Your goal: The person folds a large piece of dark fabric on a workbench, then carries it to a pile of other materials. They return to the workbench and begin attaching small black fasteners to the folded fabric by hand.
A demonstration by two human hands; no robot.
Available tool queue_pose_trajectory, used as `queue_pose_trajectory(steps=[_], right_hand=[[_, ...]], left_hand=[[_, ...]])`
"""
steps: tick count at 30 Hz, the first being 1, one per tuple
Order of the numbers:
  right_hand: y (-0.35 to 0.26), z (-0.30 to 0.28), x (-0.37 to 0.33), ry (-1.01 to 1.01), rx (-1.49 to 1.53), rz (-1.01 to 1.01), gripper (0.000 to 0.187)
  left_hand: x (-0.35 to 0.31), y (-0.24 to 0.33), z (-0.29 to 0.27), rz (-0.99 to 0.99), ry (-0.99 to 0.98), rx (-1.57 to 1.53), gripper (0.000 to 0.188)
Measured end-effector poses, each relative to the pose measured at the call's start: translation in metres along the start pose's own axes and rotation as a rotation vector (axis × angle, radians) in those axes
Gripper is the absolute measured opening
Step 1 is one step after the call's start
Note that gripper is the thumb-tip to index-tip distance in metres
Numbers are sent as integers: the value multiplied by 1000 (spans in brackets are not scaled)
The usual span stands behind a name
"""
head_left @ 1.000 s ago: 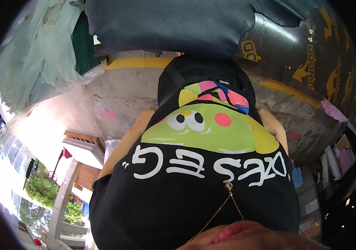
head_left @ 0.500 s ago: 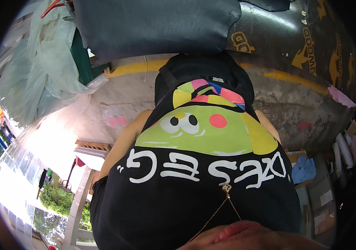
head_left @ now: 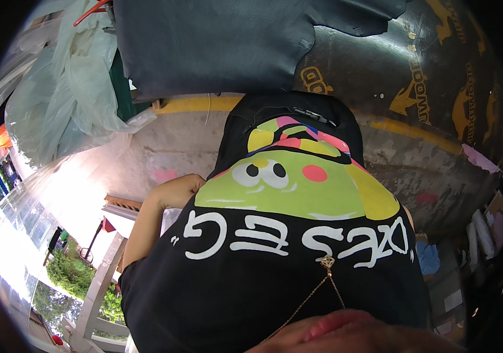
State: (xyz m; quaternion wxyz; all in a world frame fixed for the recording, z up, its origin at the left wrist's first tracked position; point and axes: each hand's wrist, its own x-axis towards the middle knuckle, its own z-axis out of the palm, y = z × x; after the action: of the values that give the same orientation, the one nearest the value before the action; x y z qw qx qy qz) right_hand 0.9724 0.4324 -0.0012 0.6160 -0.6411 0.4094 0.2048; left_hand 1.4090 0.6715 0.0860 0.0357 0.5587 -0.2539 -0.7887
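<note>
Left hand (head_left: pixel 185 187) newly visible | curled, hold unclear | well off ragged-edged blue-black leather sheet (head_left: pixel 216 47) | right hand unseen, cannot tell

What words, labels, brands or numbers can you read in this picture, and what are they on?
I won't copy out wording, but lettering stands here:
Black shirt: large white letters, clear but upside down, below the green cartoon face in the picture.
Dark board, upper right: yellow-orange lettering beside animal shapes.
Pale rectangle, lower right: any print is too small to read.
</note>
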Motion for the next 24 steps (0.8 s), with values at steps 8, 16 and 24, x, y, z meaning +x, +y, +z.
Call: queue_pose_trajectory(steps=[8, 16, 24], right_hand=[[-11, -43, -8, 106, -2, -128, 22], [28, -70, 25, 220, 127, -338, 23], [-78, -77, 72, 394, 19, -500, 14]], left_hand=[[63, 29, 22, 379, 805, 261, 14], [112, 99, -5, 649, 994, 124, 20], [139, 88, -26, 609, 913, -83, 22]])
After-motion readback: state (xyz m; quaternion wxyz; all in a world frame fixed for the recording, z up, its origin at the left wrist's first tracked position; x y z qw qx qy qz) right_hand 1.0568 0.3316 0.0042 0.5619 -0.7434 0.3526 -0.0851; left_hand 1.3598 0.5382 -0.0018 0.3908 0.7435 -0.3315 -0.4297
